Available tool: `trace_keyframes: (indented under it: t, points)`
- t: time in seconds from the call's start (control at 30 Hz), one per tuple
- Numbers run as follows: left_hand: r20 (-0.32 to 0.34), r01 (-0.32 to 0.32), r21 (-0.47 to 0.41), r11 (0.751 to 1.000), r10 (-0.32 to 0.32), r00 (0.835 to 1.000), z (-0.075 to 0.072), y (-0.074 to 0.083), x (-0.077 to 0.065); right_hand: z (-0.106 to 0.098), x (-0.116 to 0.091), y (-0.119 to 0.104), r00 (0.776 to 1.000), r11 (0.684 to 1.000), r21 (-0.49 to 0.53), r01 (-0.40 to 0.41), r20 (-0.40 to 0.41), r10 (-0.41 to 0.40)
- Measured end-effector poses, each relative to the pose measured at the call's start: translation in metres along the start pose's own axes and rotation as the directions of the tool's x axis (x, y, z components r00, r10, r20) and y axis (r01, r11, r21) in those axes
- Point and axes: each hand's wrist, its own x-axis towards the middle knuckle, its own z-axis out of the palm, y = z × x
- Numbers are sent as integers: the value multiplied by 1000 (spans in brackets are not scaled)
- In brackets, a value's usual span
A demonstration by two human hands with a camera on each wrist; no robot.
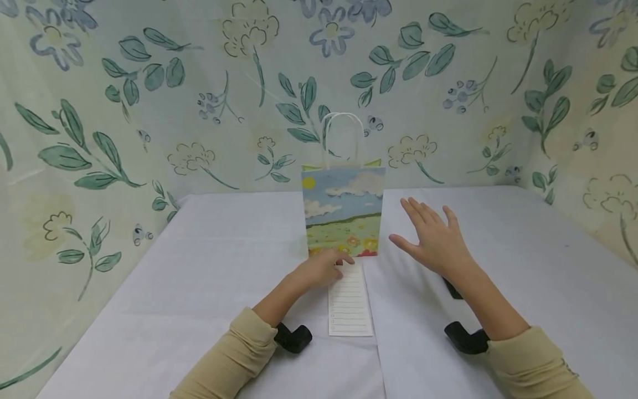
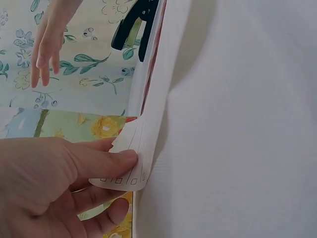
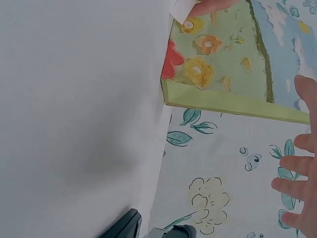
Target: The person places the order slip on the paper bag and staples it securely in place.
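Observation:
A long white strip of lined paper with small checkboxes (image 1: pixel 350 305) lies on the table in front of the paper gift bag (image 1: pixel 344 205). My left hand (image 1: pixel 321 270) pinches the strip's far end. In the left wrist view that end of the paper (image 2: pixel 130 168) bends up between thumb and fingers. To the right of the bag, my right hand (image 1: pixel 438 241) hovers above the table, its fingers spread and holding nothing. In the right wrist view its fingers (image 3: pixel 297 163) stand beside the bag.
A black hand tool like a stapler or hole punch (image 2: pixel 141 25) lies on the right, mostly behind my right forearm in the head view. White cloth (image 1: pixel 224 249) covers the table. A floral curtain (image 1: pixel 199 83) hangs behind. A black curved piece (image 1: pixel 294 338) sits by my left wrist.

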Motion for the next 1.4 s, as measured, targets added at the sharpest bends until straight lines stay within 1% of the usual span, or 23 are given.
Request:
trace_keyframes:
  t: [0.23, 0.47, 0.57, 0.67, 0.8, 1.0, 1.17, 1.33, 1.4]
  points:
    - [-17, -3, -1, 1000, 3, 1000, -7, 1, -2, -1, 3, 1, 1000, 1000, 15, 2, 1, -2]
    - [-90, 0, 14, 1000, 2, 996, -15, 2, -3, -1, 8, -2, 1000, 999, 28, 14, -14, -14]
    - [-106, -3, 16, 1000, 5, 994, -17, 3, -3, -2, 10, -4, 1000, 999, 37, 13, -4, -13]
    - [-125, -16, 15, 1000, 18, 992, -19, 4, -3, -4, 13, -5, 1000, 999, 38, 8, 5, -9]
    - [-176, -49, 31, 998, 54, 983, -22, 7, -3, -9, 16, -6, 1000, 999, 39, 12, -2, -12]
    - [-268, -75, 100, 992, 100, 958, -24, 12, -5, -10, 21, -11, 1000, 998, 61, 26, -6, -25]
    - [-348, -83, 157, 984, 134, 928, -25, 15, -5, -8, 23, -16, 1000, 998, 62, 27, -9, -26]
    - [-428, -87, 223, 971, 178, 886, -28, 16, -3, -8, 26, -18, 999, 998, 63, 29, -19, -28]
    - [-456, -96, 256, 962, 207, 866, -29, 17, -2, -9, 27, -19, 999, 997, 65, 33, -26, -31]
